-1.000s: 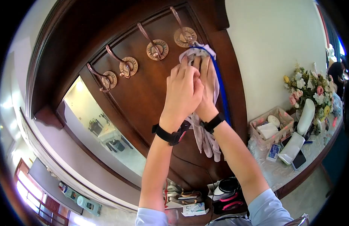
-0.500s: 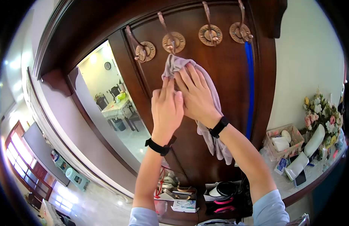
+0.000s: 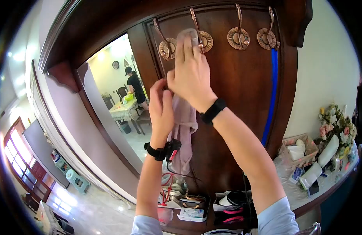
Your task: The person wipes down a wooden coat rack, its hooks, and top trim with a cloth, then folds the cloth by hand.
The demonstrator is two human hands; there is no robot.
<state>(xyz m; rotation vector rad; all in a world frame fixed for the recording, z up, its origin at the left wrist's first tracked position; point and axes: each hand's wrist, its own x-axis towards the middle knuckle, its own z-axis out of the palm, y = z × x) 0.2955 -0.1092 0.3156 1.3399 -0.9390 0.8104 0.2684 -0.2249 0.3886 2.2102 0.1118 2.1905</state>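
Your right hand (image 3: 192, 78) is pressing the cloth (image 3: 183, 127) against the panel (image 3: 236, 86) between the two leftmost hooks (image 3: 206, 41), its fingers lying straight and close together, and the cloth's lower part is hanging below. Lower down, your left hand (image 3: 161, 111) is holding its fingers bent beside the cloth; I cannot tell whether they are pinching it.

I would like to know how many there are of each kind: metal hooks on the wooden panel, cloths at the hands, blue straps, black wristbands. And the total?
Metal hooks: 4
Cloth: 1
Blue strap: 1
Black wristbands: 2
Total: 8
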